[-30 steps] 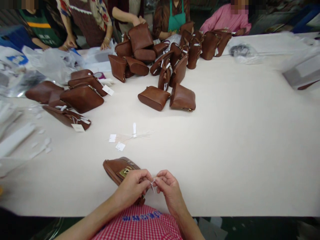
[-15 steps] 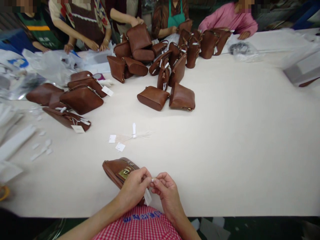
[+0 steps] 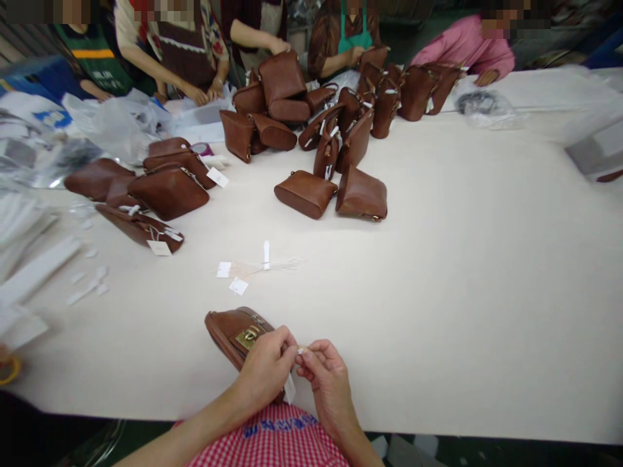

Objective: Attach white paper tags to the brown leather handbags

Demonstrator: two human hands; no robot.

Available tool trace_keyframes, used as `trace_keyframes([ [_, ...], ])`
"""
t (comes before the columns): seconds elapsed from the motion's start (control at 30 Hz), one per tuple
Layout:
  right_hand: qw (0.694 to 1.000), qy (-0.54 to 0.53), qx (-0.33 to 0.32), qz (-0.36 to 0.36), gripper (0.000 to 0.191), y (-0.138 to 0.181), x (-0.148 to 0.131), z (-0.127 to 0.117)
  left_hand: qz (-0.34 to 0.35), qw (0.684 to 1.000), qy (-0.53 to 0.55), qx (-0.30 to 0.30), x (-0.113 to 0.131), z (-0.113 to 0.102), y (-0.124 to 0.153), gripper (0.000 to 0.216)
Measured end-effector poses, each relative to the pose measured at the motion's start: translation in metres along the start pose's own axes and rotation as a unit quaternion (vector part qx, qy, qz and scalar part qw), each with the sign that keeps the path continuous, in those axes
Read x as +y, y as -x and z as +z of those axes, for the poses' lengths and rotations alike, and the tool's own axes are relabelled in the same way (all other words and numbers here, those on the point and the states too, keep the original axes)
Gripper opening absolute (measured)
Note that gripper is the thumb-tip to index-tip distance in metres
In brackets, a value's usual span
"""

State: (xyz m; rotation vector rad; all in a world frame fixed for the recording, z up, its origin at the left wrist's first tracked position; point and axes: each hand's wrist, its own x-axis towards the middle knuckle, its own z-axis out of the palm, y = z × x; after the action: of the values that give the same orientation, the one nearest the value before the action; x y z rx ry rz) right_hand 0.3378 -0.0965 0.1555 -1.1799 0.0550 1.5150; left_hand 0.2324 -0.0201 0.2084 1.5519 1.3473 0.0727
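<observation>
A brown leather bag [image 3: 228, 332] with a brass clasp plate [image 3: 249, 337] lies in front of me, against my checked apron. My left hand [image 3: 268, 360] is over the bag's right part, thumb and fingers pinched together. Facing it, my right hand [image 3: 325, 375] is closed in a pinch too. Between the two sets of fingertips shows a small white piece [image 3: 300, 351], too small to name. A white paper tag [image 3: 289, 390] hangs below my left fingers beside the bag. Farther up the table lie loose white tags [image 3: 238, 286] with thin strings.
Brown bags [image 3: 170, 192] lie at the left, and two more bags [image 3: 361, 193] at mid-table before a larger pile [image 3: 282, 78]. Paper scraps and clear plastic [image 3: 117, 120] cover the left side. Several people stand across the table [image 3: 462, 292].
The view has shifted slightly, so the table's things appear a little farther right. Both my hands keep their pinch at the small white piece, almost unmoved.
</observation>
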Motion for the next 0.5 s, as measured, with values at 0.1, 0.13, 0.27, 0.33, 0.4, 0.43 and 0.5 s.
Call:
trace_keyframes([
  [0.1, 0.997, 0.067, 0.012, -0.034, 0.033, -0.001, 0.001, 0.001, -0.003, 1.0, -0.011, 0.019, 0.0, 0.002, -0.002, 0.017],
  [0.13, 0.994, 0.092, 0.013, -0.049, 0.033, -0.001, 0.002, 0.002, -0.001, 1.0, -0.013, 0.025, 0.0, 0.003, -0.002, 0.017],
  [0.27, 0.981, 0.162, 0.016, -0.105, 0.035, -0.002, 0.001, 0.006, 0.007, 0.999, -0.019, 0.049, 0.0, 0.005, -0.002, 0.017],
  [0.33, 0.978, 0.172, 0.024, -0.117, 0.036, -0.003, 0.0, 0.008, 0.014, 0.998, -0.018, 0.051, -0.001, 0.004, 0.0, 0.021],
  [0.4, 0.977, 0.174, 0.027, -0.123, 0.037, -0.004, -0.001, 0.008, 0.03, 0.998, -0.025, 0.049, -0.002, 0.003, 0.003, 0.025],
  [0.43, 0.976, 0.175, 0.027, -0.126, 0.037, -0.004, -0.002, 0.008, 0.04, 0.997, -0.031, 0.049, -0.003, 0.002, 0.005, 0.026],
  [0.5, 0.975, 0.178, 0.026, -0.133, 0.037, -0.003, -0.002, 0.008, 0.061, 0.996, -0.042, 0.051, -0.005, 0.0, 0.008, 0.027],
])
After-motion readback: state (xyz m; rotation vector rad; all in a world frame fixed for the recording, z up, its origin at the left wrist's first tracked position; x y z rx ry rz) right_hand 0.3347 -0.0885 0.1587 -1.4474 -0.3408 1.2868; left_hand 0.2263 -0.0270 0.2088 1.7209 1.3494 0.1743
